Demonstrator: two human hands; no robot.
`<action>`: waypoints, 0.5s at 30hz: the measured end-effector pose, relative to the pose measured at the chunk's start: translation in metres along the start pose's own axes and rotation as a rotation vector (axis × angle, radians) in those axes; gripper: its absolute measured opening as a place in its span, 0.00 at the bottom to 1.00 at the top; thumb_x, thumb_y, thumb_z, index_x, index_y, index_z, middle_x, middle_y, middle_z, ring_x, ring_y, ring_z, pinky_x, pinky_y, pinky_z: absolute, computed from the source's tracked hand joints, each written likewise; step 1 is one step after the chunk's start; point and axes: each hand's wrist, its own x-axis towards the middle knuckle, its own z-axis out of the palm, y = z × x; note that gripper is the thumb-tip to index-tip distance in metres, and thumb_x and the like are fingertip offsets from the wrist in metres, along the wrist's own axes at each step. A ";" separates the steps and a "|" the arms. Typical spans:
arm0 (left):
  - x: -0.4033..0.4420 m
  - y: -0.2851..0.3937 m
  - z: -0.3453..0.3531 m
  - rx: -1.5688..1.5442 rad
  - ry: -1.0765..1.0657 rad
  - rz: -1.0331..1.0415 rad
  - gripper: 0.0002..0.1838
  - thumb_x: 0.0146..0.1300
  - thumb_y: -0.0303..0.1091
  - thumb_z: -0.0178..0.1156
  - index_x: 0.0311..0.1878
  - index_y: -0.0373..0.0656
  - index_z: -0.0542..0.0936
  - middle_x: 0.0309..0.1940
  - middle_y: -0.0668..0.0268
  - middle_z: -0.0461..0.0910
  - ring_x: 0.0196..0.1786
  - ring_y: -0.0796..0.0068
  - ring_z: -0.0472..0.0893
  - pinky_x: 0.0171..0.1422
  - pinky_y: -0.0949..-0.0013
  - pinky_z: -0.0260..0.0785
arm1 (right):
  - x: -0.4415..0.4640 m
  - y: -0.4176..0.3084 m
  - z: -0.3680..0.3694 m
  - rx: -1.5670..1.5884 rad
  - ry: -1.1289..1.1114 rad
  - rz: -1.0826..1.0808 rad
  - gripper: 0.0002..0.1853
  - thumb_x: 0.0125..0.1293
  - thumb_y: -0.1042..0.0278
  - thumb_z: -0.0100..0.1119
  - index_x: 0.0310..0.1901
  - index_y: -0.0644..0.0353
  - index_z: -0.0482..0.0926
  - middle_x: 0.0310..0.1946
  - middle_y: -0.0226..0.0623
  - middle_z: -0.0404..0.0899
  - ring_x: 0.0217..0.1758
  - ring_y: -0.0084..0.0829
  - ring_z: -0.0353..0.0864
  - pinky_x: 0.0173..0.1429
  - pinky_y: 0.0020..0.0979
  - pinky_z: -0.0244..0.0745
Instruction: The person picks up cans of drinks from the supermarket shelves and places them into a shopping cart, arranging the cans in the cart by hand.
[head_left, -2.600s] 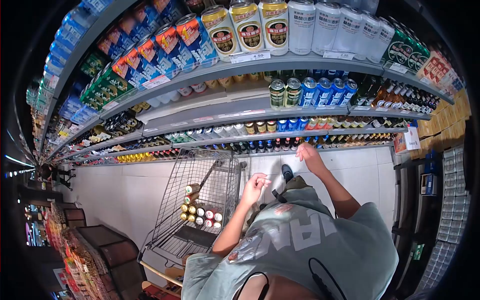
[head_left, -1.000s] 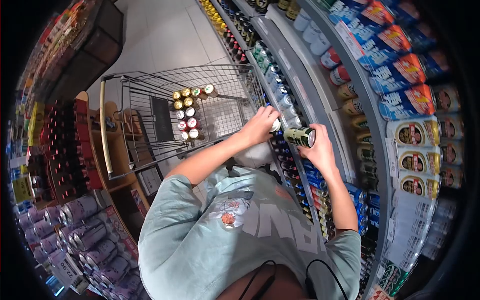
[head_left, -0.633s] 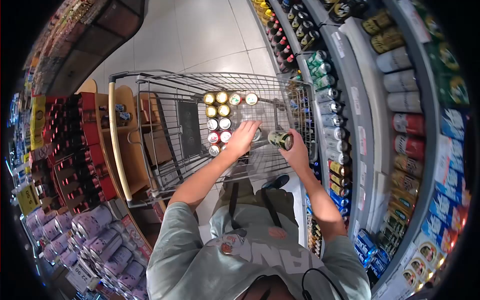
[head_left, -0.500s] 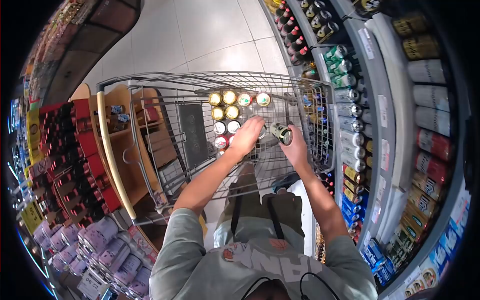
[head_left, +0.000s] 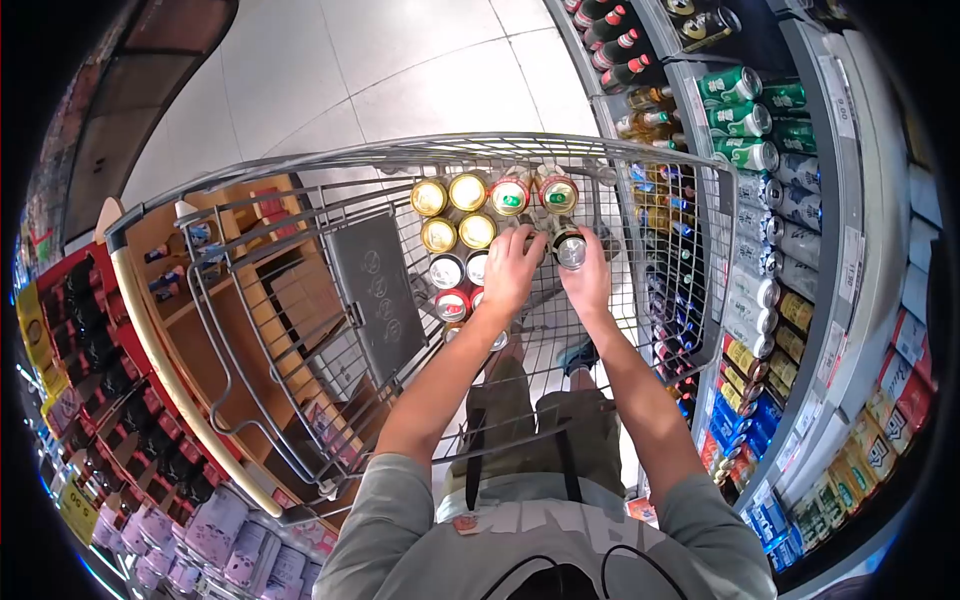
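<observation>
One silver-topped can point(head_left: 570, 251) is pinched upright in your right hand point(head_left: 590, 272), inside the shopping cart point(head_left: 376, 295); your left hand point(head_left: 513, 268) curls, its grip unclear, blocking some cans. Four gold-topped cans point(head_left: 438, 235) and two green-marked cans point(head_left: 558, 195) stand nearby.

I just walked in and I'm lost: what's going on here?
A person stands at a shopping cart beside shelves of cans and bottles. The right hand holds a can over the basket; the left hand seems to hold another, mostly hidden. Next to them, gold-topped cans and others stand upright in rows.
</observation>
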 end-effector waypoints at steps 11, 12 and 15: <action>0.006 -0.005 0.011 0.131 0.053 -0.044 0.31 0.52 0.19 0.61 0.62 0.51 0.80 0.57 0.61 0.74 0.61 0.55 0.73 0.64 0.53 0.66 | 0.013 -0.010 0.017 0.035 0.081 -0.013 0.33 0.50 0.81 0.71 0.61 0.60 0.73 0.58 0.49 0.79 0.62 0.53 0.78 0.63 0.44 0.76; 0.007 -0.005 0.010 0.126 0.051 -0.056 0.32 0.51 0.19 0.60 0.62 0.52 0.80 0.56 0.61 0.74 0.60 0.55 0.73 0.64 0.53 0.66 | 0.014 -0.012 0.018 0.047 0.078 -0.002 0.33 0.50 0.81 0.70 0.61 0.60 0.74 0.57 0.49 0.79 0.61 0.54 0.78 0.63 0.44 0.77; 0.009 -0.005 0.010 0.142 0.053 -0.064 0.33 0.51 0.19 0.61 0.63 0.52 0.80 0.56 0.62 0.74 0.60 0.56 0.73 0.64 0.53 0.66 | 0.017 -0.016 0.019 0.075 0.103 -0.021 0.33 0.50 0.80 0.71 0.61 0.60 0.73 0.56 0.48 0.79 0.60 0.55 0.78 0.62 0.45 0.77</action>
